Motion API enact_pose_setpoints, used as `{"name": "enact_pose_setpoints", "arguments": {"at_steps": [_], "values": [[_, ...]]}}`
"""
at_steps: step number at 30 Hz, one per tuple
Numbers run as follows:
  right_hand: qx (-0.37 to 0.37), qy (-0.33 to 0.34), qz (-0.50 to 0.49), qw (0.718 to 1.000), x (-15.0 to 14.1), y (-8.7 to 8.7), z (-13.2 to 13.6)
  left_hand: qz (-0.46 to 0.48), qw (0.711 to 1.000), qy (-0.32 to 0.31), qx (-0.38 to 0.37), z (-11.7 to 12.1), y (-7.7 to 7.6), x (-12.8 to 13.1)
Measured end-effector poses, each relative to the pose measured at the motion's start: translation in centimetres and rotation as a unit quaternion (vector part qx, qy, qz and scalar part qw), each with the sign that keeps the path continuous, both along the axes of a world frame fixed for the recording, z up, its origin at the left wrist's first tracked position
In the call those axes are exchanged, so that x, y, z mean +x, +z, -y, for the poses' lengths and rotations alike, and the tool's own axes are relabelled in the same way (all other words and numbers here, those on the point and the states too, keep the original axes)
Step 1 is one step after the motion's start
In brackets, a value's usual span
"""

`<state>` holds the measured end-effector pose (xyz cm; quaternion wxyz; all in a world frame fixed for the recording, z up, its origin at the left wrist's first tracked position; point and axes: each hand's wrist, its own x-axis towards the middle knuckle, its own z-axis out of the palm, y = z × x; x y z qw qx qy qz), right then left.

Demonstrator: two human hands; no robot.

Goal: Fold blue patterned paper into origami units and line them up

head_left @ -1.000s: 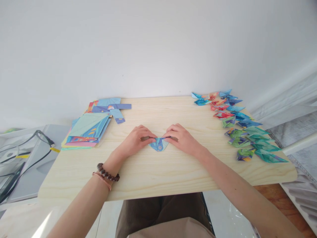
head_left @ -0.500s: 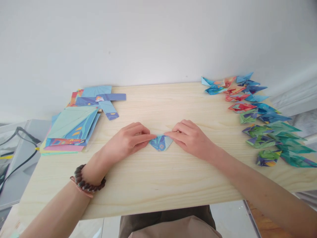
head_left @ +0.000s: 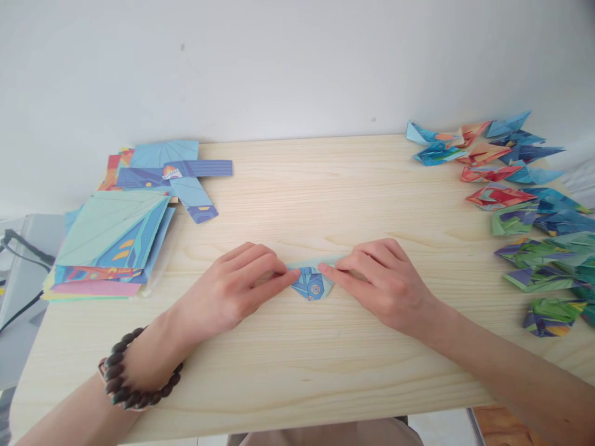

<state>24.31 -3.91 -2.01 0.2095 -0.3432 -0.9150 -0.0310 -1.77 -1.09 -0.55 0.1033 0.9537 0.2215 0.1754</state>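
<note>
**Left hand (head_left: 232, 291) and right hand (head_left: 390, 288) pinch folded paper (head_left: 312, 286)**

The left hand grips its edge from nine o'clock, the right hand from three, fingertips closed on it. The small blue folded paper lies between them on the wooden table (head_left: 297, 371). From it, a paper stack (head_left: 114, 229) sits toward ten o'clock, and colourful folded models (head_left: 502, 196) cluster around two o'clock.
</note>
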Motion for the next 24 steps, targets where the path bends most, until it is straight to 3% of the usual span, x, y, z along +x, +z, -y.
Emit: {"name": "enact_pose_setpoints", "arguments": {"at_steps": [13, 24], "values": [[0.03, -0.102, 0.081, 0.991, -1.1, 0.5, 2.5, -0.046, 0.995, 0.035, 0.078, 2.0, 0.2, 0.6], [-0.032, -0.155, 0.127, 0.979, -2.6, 0.6, 4.4, -0.159, 0.967, 0.157, 0.12, 5.1, -0.3, 3.0]]}}
